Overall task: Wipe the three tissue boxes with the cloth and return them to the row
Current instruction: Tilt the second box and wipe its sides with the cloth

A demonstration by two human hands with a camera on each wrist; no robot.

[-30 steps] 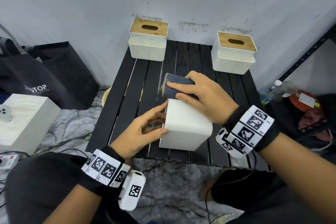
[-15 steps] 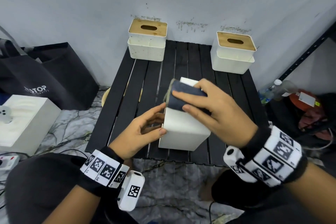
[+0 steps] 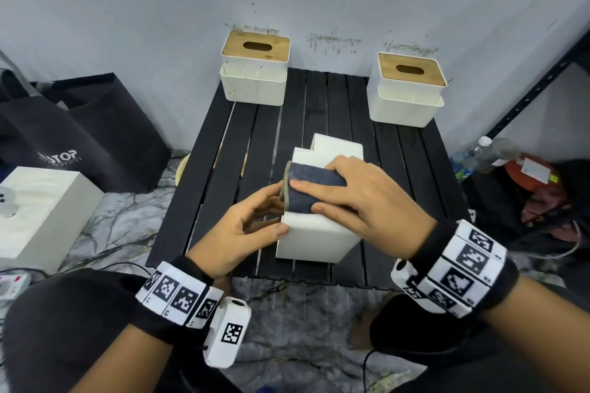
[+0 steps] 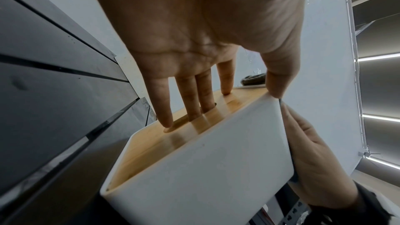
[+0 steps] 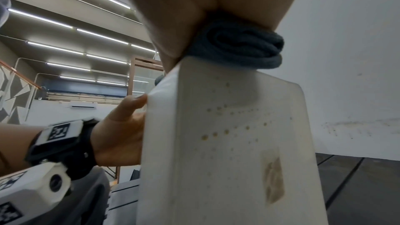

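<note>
A white tissue box (image 3: 313,242) lies on its side near the front of the black slatted table (image 3: 204,169), its wooden lid (image 4: 194,122) facing left. My left hand (image 3: 271,210) grips it, fingers on the lid with two in the slot and the thumb on the upper edge. My right hand (image 3: 306,198) holds a folded dark blue cloth (image 3: 314,182) and presses it onto the box's upper face (image 5: 227,143). Two more white tissue boxes stand upright by the wall, one at the back left (image 3: 255,68) and one at the back right (image 3: 407,89), with a gap between them.
A black bag (image 3: 86,124) and a white box (image 3: 41,210) sit on the floor to the left. On the right are a plastic bottle (image 3: 485,153) and a black shelf frame (image 3: 542,80). A power strip (image 3: 12,284) and cables lie near my knees.
My right hand has slid the cloth along the box's upper face from the far end toward me. The left hand and the box have stayed put.
</note>
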